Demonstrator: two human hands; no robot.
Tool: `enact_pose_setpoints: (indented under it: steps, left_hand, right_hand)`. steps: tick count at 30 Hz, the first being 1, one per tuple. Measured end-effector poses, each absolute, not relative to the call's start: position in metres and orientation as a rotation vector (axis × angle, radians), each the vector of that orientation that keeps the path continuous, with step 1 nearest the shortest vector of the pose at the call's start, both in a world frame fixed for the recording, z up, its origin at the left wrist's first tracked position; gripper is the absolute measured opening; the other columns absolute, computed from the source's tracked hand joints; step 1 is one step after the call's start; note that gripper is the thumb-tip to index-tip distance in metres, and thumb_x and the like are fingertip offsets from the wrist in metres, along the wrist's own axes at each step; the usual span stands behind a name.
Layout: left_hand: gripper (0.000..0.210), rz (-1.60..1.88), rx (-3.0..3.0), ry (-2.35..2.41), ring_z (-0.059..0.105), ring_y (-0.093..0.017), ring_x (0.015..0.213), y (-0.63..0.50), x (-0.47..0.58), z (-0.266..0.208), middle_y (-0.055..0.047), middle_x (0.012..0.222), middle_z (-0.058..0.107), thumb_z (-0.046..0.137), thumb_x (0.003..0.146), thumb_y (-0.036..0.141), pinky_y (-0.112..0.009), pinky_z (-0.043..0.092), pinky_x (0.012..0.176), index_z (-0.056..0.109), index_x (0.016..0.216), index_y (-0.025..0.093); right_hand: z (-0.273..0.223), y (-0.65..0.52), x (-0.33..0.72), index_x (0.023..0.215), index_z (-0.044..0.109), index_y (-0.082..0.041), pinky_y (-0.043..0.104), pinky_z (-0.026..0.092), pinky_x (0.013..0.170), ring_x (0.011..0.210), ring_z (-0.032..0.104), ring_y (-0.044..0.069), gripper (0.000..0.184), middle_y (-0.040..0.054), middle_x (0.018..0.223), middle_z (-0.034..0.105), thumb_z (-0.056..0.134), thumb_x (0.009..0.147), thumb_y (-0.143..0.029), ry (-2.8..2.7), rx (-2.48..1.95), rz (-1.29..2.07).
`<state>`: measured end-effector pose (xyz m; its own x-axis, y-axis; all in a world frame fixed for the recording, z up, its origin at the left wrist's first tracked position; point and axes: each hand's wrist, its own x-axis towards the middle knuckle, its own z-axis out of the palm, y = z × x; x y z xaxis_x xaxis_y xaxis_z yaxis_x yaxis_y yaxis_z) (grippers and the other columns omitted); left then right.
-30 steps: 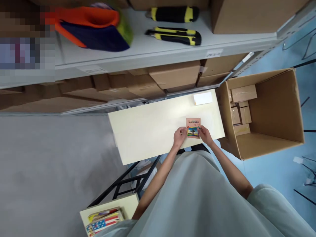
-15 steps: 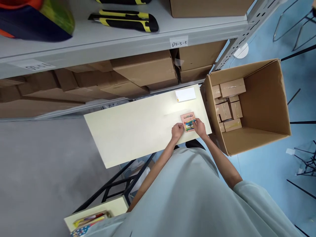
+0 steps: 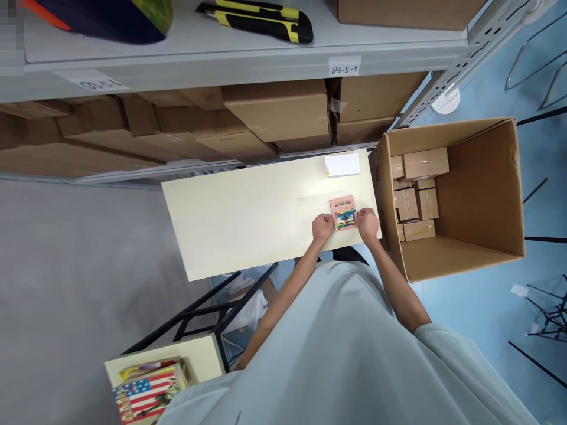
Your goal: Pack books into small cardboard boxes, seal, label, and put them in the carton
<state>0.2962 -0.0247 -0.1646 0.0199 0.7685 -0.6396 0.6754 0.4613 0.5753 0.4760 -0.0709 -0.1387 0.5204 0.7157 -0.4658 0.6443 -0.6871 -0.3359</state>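
A small, flat, pink square item (image 3: pixel 344 213) with dark lettering and a tree picture lies on the cream tabletop (image 3: pixel 239 218); whether it is a booklet or a thin box I cannot tell. My left hand (image 3: pixel 322 228) is closed, its fingertips pinching the item's left edge. On the opposite side, my right hand (image 3: pixel 367 225) is closed too, with thumb and fingers at the right edge. Beyond them, near the table's far edge, lies a white flat box (image 3: pixel 342 164).
A large open carton (image 3: pixel 478 195) holding several small brown boxes stands against the table's right end. Across the far side runs a grey shelf (image 3: pixel 274 65) with a utility knife (image 3: pixel 266 19) and cartons. A side table (image 3: pixel 204 357) at lower left bears books.
My right hand has shifted off the front of the pink item to its right edge, uncovering the picture. My left hand stays at the left edge. The camera view has shifted a little.
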Motion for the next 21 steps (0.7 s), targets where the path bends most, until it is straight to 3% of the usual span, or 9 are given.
enact_pose_setpoints:
  steps: [7,11,17,21]
  left_hand:
    - [0.012,0.185,1.201,1.702,0.078,-0.024,0.097,-0.026,0.299,-0.168,-0.008,0.1,0.084,0.072,0.094,0.027,-0.031,0.056,0.086,0.081,0.092,0.022]
    - [0.005,0.23,1.179,1.719,0.077,-0.022,0.092,-0.029,0.3,-0.168,-0.006,0.096,0.083,0.074,0.092,0.025,-0.031,0.056,0.083,0.079,0.093,0.022]
    - [0.018,0.4,1.259,1.637,0.074,-0.021,0.088,-0.036,0.302,-0.16,-0.004,0.095,0.08,0.066,0.09,0.013,-0.033,0.057,0.088,0.077,0.099,0.024]
    - [0.02,0.601,1.155,1.488,0.074,-0.02,0.09,-0.039,0.297,-0.146,-0.005,0.099,0.08,0.062,0.089,0.011,-0.033,0.057,0.089,0.075,0.098,0.022]
  right_hand:
    - [-0.14,-0.064,0.476,0.095,0.064,-0.02,0.035,0.052,0.083,0.098,0.07,0.027,0.013,0.0148,0.116,0.073,0.053,0.101,-0.024,-1.188,-2.56,0.864]
    - [-0.132,-0.067,0.478,0.091,0.061,-0.024,0.035,0.055,0.083,0.094,0.072,0.026,0.007,0.0096,0.1,0.076,0.056,0.094,-0.029,-1.076,-2.373,0.93]
    - [-0.105,-0.072,0.456,0.093,0.063,-0.025,0.036,0.058,0.079,0.084,0.075,0.025,0.015,0.0051,0.089,0.077,0.061,0.094,-0.039,-1.124,-2.22,0.956]
    - [-0.092,-0.07,0.429,0.097,0.064,-0.025,0.036,0.061,0.078,0.08,0.075,0.022,0.012,0.0052,0.099,0.078,0.06,0.096,-0.036,-1.263,-2.086,0.968]
